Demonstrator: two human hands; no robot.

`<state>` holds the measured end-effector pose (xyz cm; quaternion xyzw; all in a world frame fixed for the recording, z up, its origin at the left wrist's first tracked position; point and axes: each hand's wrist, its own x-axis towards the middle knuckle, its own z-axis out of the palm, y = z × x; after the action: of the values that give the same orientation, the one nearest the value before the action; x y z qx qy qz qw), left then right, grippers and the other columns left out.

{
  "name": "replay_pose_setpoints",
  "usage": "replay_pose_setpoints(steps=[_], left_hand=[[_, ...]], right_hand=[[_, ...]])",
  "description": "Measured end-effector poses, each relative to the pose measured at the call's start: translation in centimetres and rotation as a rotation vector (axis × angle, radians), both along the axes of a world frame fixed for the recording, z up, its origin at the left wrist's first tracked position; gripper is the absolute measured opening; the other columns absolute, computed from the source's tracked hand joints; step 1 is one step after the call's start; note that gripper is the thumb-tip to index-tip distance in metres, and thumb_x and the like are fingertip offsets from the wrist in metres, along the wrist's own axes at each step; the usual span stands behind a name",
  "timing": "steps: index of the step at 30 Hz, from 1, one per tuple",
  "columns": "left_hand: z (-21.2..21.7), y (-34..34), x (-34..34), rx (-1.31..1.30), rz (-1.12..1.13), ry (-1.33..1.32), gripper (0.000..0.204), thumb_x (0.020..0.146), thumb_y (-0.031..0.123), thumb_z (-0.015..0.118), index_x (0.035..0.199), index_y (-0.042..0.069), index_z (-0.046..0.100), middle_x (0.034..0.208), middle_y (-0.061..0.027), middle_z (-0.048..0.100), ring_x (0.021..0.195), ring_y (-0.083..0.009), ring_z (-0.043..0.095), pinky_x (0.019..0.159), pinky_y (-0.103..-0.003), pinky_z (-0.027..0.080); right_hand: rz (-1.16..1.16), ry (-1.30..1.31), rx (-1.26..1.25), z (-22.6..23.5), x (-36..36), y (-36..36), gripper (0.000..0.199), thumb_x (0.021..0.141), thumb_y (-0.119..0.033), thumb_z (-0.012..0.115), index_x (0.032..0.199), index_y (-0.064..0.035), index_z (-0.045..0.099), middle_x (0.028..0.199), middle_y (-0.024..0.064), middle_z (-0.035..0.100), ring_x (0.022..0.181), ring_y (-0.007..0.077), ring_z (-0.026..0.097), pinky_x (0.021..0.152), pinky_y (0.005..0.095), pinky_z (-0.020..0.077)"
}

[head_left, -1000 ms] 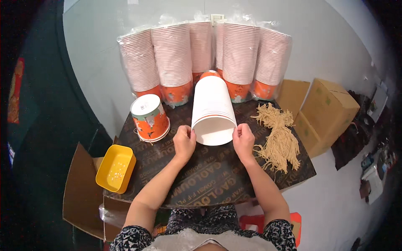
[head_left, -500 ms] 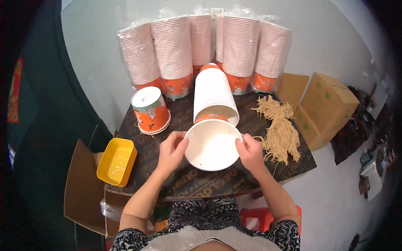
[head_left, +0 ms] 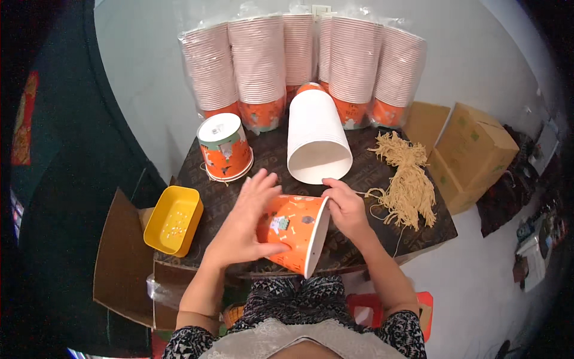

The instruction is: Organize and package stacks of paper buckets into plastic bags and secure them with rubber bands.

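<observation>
An orange printed paper bucket (head_left: 296, 224) lies tilted on its side in the air above the near part of the table, its white-rimmed mouth turned right. My left hand (head_left: 242, 224) spans its base end, the thumb on the near wall and the fingers reaching over the far side. With my right hand (head_left: 348, 209) I pinch the upper rim. Just beyond is a lying stack of nested paper buckets (head_left: 317, 134), white inside, mouth toward me. A bundle of beige strings (head_left: 406, 185) lies right of my right hand, with loose strands near it.
Tall plastic-wrapped stacks of buckets (head_left: 257, 66) line the back of the dark table (head_left: 179, 239). Upside-down buckets (head_left: 224, 149) stand at left. A yellow tray (head_left: 190, 224) with small white bits sits at the left edge. Cardboard boxes (head_left: 478, 149) are at right.
The bucket has turned from mouth toward me to mouth facing right, showing its printed side. My left hand has shifted from the rim to the base end; my right hand stays at the rim.
</observation>
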<state>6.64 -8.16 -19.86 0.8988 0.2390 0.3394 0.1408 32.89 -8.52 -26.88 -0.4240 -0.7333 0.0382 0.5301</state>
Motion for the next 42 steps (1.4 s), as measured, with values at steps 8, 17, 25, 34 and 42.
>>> replay_pose_setpoints(steps=[8,17,25,34,42], left_hand=[[-0.2,-2.7,2.0,0.069,0.113,0.234,0.095,0.063,0.035,0.084,0.138,0.000,0.038,0.141,-0.0227,0.041,0.135,-0.0400,0.036,0.112,-0.058,0.022],[-2.8,-3.4,3.2,0.189,0.208,0.092,0.089,0.062,0.028,0.085,0.135,0.000,0.042,0.138,-0.0240,0.041,0.131,-0.0434,0.038,0.107,-0.062,0.023],[-3.8,-4.2,3.3,0.175,0.216,-0.047,0.059,0.068,0.016,0.081,0.119,0.003,0.055,0.131,-0.0201,0.049,0.126,-0.0415,0.043,0.108,-0.062,0.024],[-4.4,-5.2,5.0,0.119,0.150,-0.351,0.025,0.069,-0.004,0.074,0.088,0.005,0.061,0.095,-0.0101,0.057,0.105,-0.0337,0.056,0.109,-0.060,0.027],[-4.6,-5.3,5.1,0.136,0.158,-0.341,0.027,0.068,-0.003,0.075,0.090,0.004,0.060,0.094,-0.0107,0.058,0.104,-0.0347,0.056,0.110,-0.062,0.026]], right_hand=[[-0.185,0.343,-0.104,1.3,-1.7,-2.4,0.019,0.083,0.005,0.058,0.101,0.0027,0.060,0.117,0.0155,0.056,0.096,0.0225,0.062,0.084,0.0324,0.0506],[0.282,0.894,-0.685,-0.5,-3.9,-7.8,0.021,0.099,-0.015,0.044,0.099,0.0000,0.059,0.090,0.0007,0.060,0.082,0.0073,0.053,0.074,0.0239,0.0431],[0.436,1.008,-0.610,-0.7,-5.2,-7.7,0.015,0.095,-0.005,0.053,0.108,0.0011,0.056,0.101,0.0037,0.062,0.093,0.0080,0.058,0.086,0.0253,0.0475],[0.474,1.074,-0.568,-1.6,-6.8,-8.5,0.017,0.092,0.000,0.056,0.108,0.0023,0.055,0.106,0.0049,0.060,0.096,0.0100,0.058,0.088,0.0262,0.0468],[0.462,0.968,-0.498,-1.7,-6.9,-8.7,0.012,0.089,0.004,0.057,0.101,0.0019,0.055,0.095,0.0019,0.054,0.088,0.0079,0.053,0.079,0.0236,0.0443]])
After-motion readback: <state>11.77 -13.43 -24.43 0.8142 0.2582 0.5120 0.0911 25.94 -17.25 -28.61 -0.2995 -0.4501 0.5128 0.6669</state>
